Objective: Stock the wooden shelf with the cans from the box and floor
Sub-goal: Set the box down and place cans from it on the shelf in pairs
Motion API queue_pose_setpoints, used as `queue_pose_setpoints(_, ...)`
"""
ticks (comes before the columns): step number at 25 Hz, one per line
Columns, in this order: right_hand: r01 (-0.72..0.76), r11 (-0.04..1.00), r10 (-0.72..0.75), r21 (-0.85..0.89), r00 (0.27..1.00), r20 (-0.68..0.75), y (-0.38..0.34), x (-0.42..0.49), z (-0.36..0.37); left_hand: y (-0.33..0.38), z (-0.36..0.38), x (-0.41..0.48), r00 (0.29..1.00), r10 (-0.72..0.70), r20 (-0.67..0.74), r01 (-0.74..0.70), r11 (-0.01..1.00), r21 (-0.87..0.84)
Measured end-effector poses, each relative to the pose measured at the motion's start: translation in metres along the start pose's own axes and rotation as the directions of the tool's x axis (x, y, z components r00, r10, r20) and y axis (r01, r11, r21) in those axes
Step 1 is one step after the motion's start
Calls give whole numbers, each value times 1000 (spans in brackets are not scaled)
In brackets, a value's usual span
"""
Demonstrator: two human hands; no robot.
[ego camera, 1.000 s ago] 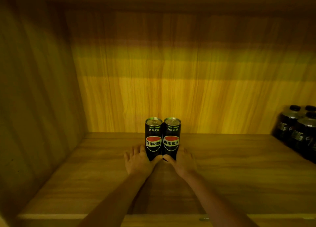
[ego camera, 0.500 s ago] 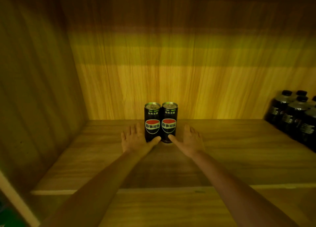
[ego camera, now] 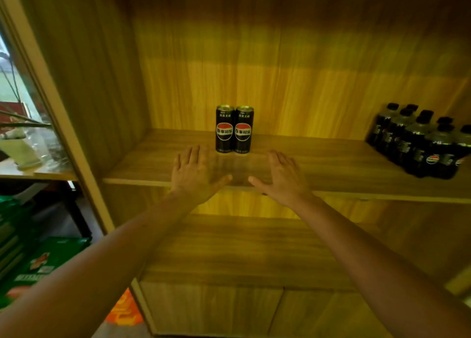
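Since the earlier frames both hands had drawn back from the cans, and the view had pulled away from the shelf, so its front edge and a lower board now showed.

Nearest, two bare forearms reached in from 7 and 5 o'clock. The left hand [ego camera: 196,176] and right hand [ego camera: 284,178] hovered palm-down over the front of the shelf [ego camera: 331,164], fingers [ego camera: 190,154] spread wide and holding nothing, thumbs pointing toward each other. Both hands were clear of the cans, just in front of them.

Beyond them, at 12 o'clock from the hands, the left can [ego camera: 225,129] and right can [ego camera: 244,130] stood upright side by side, touching or nearly so, mid-depth on the shelf. They were slim and black, with silver tops and a red-white-and-dark round logo facing forward.

Far off at 3 o'clock a cluster of dark bottles [ego camera: 418,144] filled the shelf's right end.

The step looked like letting go and returning for more stock. Doing it well probably meant lifting the hands straight back without brushing the pair, since tall narrow cans tip easily, then setting the next ones flush beside these, labels forward.
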State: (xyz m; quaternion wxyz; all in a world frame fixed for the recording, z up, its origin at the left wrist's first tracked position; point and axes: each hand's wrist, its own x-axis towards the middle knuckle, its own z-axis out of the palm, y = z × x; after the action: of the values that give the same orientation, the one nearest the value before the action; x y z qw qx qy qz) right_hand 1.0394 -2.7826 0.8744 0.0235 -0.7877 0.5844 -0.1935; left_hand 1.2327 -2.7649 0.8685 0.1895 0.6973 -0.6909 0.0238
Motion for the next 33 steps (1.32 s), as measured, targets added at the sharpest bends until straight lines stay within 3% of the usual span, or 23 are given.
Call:
queue_pose_setpoints(8, 153, 988, -154, 12, 982, 114, 31, -152, 68, 32, 86, -164, 995, 37, -95, -41, 998, -42)
queue_pose_setpoints(11, 138, 990, -140, 27, 976, 169, 43, -195, 124, 23, 140, -210, 998, 39, -39, -40, 999, -18)
queue_pose_setpoints(21, 26, 999, -37, 39, 948, 316, 126, -322, 419, -54, 434, -333, 957, 46, 287, -45, 999, -11)
queue_pose_setpoints(28, -58, 998, 42, 40, 947, 319, 206, -390, 629, -102, 652, -399, 938, 74, 339, -63, 997, -42)
queue_pose_setpoints(33, -213, 971, 164, 106, 921, 352, 249, -446, 729, -119, 757, -450, 908, 83, 412, -47, 994, -97)
